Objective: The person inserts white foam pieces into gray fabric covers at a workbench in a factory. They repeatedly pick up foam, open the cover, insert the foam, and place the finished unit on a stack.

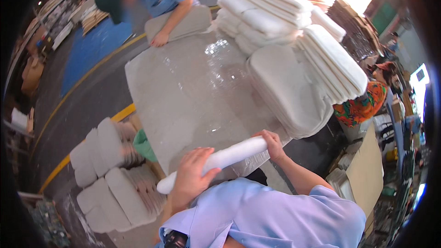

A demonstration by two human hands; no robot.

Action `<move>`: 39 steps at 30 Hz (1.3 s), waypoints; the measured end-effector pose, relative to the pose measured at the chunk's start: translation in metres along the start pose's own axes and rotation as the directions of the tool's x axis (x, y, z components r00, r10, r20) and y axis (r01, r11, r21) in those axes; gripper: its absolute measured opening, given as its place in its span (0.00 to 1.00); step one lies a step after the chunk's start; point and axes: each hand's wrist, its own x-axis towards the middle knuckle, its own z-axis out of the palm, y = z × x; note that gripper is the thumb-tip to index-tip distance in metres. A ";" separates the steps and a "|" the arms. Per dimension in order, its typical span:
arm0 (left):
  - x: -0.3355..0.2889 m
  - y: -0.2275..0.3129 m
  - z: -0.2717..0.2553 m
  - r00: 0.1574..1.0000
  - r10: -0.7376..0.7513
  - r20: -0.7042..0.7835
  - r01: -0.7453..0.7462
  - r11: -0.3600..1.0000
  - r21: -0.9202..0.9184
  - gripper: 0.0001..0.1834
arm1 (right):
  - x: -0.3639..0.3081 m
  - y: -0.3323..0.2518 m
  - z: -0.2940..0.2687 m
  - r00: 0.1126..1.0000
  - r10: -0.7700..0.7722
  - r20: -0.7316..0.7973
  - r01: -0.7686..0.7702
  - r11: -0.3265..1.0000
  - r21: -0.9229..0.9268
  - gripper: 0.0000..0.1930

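A white foam pad (236,153) is held edge-up in front of my body, above the near edge of the table (183,96). My left hand (195,173) lies against its left part, thumb apart from the fingers. Around its right end, my right hand (272,144) is closed. The pad slants, its right end farther from me. Clear, shiny plastic film covers the tabletop. A stack of pale grey pads (289,87) stands on the table's right side, close to my right hand.
Tall piles of folded white pads (271,9) fill the table's far right. Across the table, a co-worker's hand (159,39) rests on a grey pad (183,23). More pads (126,197) are stacked low at left. Another person (363,105) is at right, beyond a cardboard sheet (365,170).
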 end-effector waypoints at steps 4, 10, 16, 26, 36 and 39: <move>0.019 0.009 0.040 0.969 -0.136 0.205 0.076 0.959 0.272 0.37 | -0.002 -0.015 -0.006 0.999 0.031 0.016 -0.028 0.988 -0.154 0.27; 0.010 0.015 0.040 0.922 -0.266 0.282 0.152 0.917 0.368 0.33 | 0.024 -0.083 -0.016 0.969 -0.232 -0.081 0.148 0.814 -0.561 0.14; 0.007 0.027 0.050 0.921 -0.262 0.289 0.142 0.915 0.377 0.37 | 0.111 -0.110 -0.051 0.828 -0.525 -0.196 0.121 0.510 -0.852 0.27; -0.009 0.031 0.064 0.911 -0.325 0.254 0.214 0.899 0.382 0.38 | 0.152 -0.073 -0.050 0.897 -0.396 -0.195 0.004 0.449 -0.893 0.25; -0.023 0.038 0.066 0.925 -0.347 0.154 0.253 0.866 0.431 0.34 | 0.090 -0.088 -0.051 0.791 -0.609 0.065 0.372 0.394 -0.840 0.17; -0.015 0.034 0.074 0.954 -0.270 0.130 0.199 0.896 0.398 0.33 | 0.078 -0.054 -0.066 0.825 -0.549 0.135 0.337 0.286 -0.897 0.17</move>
